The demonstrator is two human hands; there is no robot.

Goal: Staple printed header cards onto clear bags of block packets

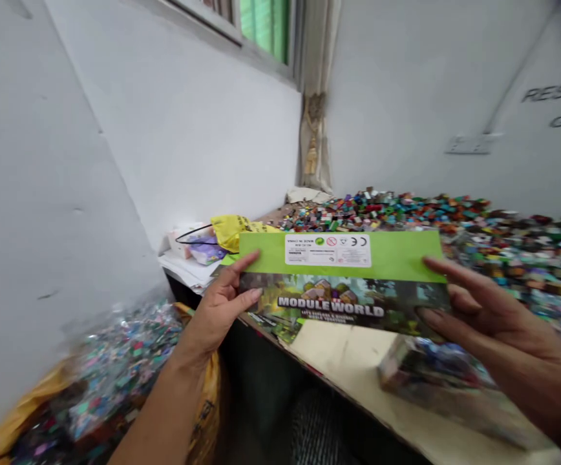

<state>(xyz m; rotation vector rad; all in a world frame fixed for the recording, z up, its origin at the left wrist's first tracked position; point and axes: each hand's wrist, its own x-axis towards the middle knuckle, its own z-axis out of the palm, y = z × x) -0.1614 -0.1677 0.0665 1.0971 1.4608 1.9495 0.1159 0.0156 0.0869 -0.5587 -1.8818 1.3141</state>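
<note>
A printed "MODULE WORLD" card [391, 255], bright green along the top and dark with a picture below, is held up level in front of me. A white label with small symbols sits on its green band. My left hand [217, 310] pinches the left end between thumb and fingers. At the opposite end, my right hand [494, 323] grips the card the same way. Below the right hand, a clear plastic pack [445, 374] with coloured contents lies on the table, blurred. More printed cards [278, 327] lie partly hidden under the held one.
Loose coloured toy pieces [406, 210] are heaped across the table's back and right. A yellow sack [207, 413] on the lower left holds bagged pieces [130, 355]. Papers [188, 270] and a yellow bag [232, 229] lie by the wall. The table edge [338, 384] runs diagonally.
</note>
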